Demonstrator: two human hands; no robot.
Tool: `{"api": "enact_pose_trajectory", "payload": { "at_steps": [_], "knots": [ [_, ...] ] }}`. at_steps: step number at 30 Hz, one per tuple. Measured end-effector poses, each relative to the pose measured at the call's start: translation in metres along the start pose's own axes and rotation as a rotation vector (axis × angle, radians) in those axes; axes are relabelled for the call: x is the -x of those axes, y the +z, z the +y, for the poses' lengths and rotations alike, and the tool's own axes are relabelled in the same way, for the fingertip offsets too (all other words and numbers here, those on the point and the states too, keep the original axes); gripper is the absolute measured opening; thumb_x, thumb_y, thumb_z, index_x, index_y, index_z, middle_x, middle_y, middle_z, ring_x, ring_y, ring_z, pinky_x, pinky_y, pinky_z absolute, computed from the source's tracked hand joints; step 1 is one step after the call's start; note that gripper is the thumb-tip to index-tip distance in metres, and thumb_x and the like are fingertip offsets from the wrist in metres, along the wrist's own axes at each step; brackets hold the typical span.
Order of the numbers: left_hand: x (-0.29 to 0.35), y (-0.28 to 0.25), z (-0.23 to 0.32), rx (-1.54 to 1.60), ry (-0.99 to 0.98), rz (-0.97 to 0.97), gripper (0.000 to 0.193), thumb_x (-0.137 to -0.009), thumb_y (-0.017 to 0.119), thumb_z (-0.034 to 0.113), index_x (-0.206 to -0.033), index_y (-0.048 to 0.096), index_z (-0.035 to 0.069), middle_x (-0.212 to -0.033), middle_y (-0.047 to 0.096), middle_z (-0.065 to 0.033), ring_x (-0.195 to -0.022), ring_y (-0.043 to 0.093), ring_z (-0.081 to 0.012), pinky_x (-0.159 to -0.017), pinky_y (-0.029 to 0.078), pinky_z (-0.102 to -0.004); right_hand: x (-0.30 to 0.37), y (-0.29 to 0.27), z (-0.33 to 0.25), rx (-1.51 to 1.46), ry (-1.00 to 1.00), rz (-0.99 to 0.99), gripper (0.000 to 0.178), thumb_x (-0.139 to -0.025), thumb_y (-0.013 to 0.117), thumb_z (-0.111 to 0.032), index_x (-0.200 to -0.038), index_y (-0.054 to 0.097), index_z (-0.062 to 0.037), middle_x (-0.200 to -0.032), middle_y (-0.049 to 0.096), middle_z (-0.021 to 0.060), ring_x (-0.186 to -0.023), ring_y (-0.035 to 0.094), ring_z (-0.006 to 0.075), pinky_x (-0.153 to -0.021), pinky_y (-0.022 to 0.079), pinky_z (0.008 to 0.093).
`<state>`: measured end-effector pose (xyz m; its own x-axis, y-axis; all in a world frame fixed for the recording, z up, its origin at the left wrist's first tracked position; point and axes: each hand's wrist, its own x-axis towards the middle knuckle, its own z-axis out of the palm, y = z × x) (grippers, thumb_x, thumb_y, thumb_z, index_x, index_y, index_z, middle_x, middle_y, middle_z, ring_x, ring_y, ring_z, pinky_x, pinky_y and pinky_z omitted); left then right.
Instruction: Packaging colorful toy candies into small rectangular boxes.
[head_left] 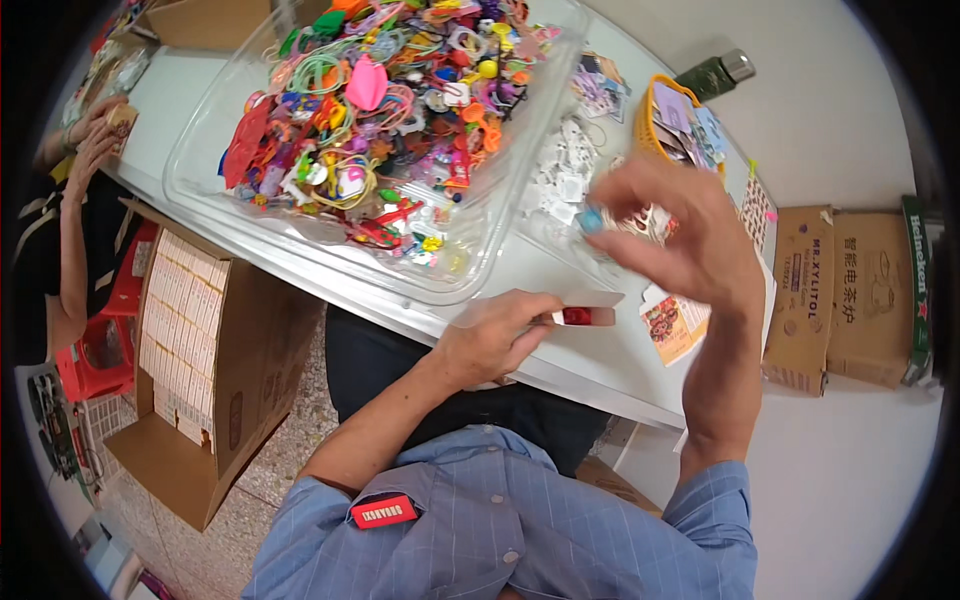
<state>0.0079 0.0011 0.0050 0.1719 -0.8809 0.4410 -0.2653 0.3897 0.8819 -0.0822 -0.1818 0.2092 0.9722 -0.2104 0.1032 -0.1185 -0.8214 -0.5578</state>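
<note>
My left hand (490, 338), at the front edge of the table, grips a small card box (603, 316). The box has its pale flap raised and something red shows in its opening. Beyond it to the right, my right hand (680, 225) is in the air, smeared by motion, its fingers curled round toward the thumb. A small blue thing (591, 221) sits at its fingertips; its kind is too blurred to name. Under that hand lies a pile of small white packets (566, 168). To the left stands a clear plastic tub (420, 285) heaped with colourful small trinkets (385, 120).
An orange printed card (672, 335) lies by my right forearm. A yellow basket (652, 118) of cards and a dark green flask (715, 75) stand farther back. Cardboard boxes (805, 300) line the right. At left, a carton (262, 350) holds rows of small boxes; another person's hands (92, 150) hold something.
</note>
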Motion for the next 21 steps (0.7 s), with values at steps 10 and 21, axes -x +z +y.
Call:
{"api": "enact_pose_trajectory", "payload": {
  "at_steps": [10, 21],
  "knots": [
    [0.003, 0.005, 0.002, -0.038, -0.042, 0.006, 0.043, -0.084, 0.076, 0.001, -0.124, 0.062, 0.006, -0.11, 0.072, -0.0163, -0.095, 0.072, -0.0355, -0.081, 0.058, -0.0401, 0.099, 0.044, 0.004, 0.138, 0.104, -0.028, 0.025, -0.08, 0.082, -0.012, -0.102, 0.072, -0.0059, -0.09, 0.066, 0.0111, -0.083, 0.065, 0.0319, -0.073, 0.052, 0.0405],
    [0.004, 0.008, -0.001, -0.034, -0.074, 0.0, 0.044, -0.085, 0.078, 0.002, -0.125, 0.06, 0.006, -0.104, 0.072, -0.0172, -0.092, 0.073, -0.0332, -0.08, 0.058, -0.0396, 0.159, 0.073, 0.033, -0.945, 0.764, 0.479, 0.027, -0.101, 0.063, -0.012, -0.123, 0.068, 0.0041, -0.103, 0.072, 0.0076, -0.08, 0.067, 0.0126, -0.065, 0.055, 0.0258]
  ]
}}
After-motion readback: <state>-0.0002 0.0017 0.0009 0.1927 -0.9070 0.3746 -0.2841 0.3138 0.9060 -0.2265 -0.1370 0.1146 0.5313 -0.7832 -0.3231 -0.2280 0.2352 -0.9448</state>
